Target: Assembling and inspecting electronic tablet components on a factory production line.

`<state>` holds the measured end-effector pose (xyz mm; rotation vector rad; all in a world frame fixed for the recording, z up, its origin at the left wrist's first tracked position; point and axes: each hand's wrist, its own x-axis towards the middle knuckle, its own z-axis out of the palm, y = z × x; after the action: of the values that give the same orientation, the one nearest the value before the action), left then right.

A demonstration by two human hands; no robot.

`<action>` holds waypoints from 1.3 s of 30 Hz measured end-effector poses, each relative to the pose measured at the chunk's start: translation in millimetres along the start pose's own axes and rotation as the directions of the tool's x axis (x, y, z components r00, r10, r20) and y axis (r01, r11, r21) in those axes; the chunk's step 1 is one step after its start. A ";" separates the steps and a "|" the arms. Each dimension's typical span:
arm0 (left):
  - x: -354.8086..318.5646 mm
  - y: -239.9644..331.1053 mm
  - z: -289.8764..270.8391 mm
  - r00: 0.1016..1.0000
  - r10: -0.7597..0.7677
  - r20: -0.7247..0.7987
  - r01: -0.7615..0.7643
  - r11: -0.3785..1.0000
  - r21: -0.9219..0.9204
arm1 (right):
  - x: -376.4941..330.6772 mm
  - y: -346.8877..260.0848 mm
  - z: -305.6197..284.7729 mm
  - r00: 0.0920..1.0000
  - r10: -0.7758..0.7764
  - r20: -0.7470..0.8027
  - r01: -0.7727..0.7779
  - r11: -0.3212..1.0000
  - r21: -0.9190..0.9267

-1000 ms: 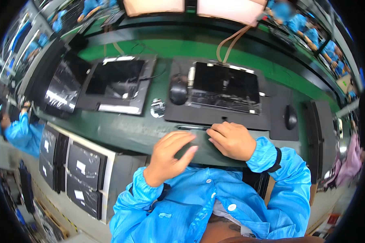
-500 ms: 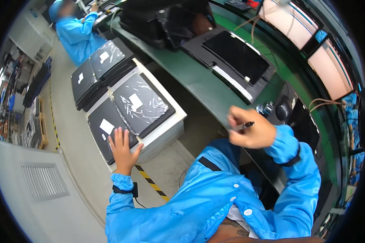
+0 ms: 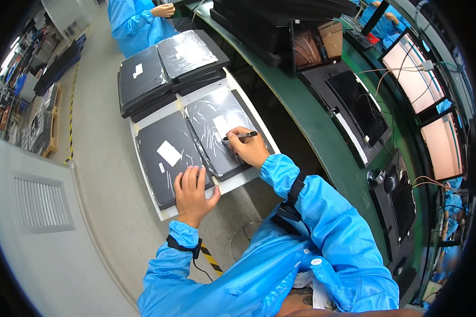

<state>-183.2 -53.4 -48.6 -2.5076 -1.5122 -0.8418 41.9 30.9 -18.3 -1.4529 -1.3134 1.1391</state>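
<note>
The person's sleeves (image 3: pixel 344 222) are bright blue, the wrist straps (image 3: pixel 295 191) black, the pen (image 3: pixel 241 135) black. Along the white stand's (image 3: pixel 242 183) near edge, dark-grey panels (image 3: pixel 154 138) bear white labels (image 3: pixel 168 152). Beyond the green worktop's (image 3: pixel 301 127) far edge, monitors (image 3: pixel 441 145) glow pale pink; floor tape (image 3: pixel 211 259) is striped yellow and black

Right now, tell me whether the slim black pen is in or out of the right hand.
In: the right hand grips the slim black pen, with both its ends showing.

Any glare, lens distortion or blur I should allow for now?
Head view, glare: far sheet of wrinkled clear plastic film shines white; head view, distortion: long green workbench bows; head view, focus: slim black pen in bare right hand looks fairly sharp.
</note>
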 end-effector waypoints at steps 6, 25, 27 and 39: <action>0.4 -1.1 -3.7 1.000 -0.005 0.030 0.006 1.000 -0.025 | 1.3 5.9 2.0 0.999 -0.045 0.019 0.045 0.999 0.002; -8.7 -10.5 -9.4 0.988 -0.060 -0.141 -0.005 0.907 -0.420 | -19.6 -36.7 116.6 0.899 -0.138 0.417 0.124 0.990 0.060; -7.5 -9.8 -10.7 0.986 -0.069 -0.149 -0.002 0.902 -0.431 | -19.1 -38.3 117.2 0.894 -0.107 0.435 0.110 0.994 0.020; -15.5 -11.8 -16.3 0.987 -0.049 -0.151 -0.010 0.931 -0.366 | -31.3 -41.3 120.5 0.923 -0.199 0.330 0.184 0.980 0.074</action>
<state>-205.3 -65.3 -44.9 -2.5893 -1.4432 -1.4084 -85.7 5.2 -2.7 -1.1008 -1.6176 1.3129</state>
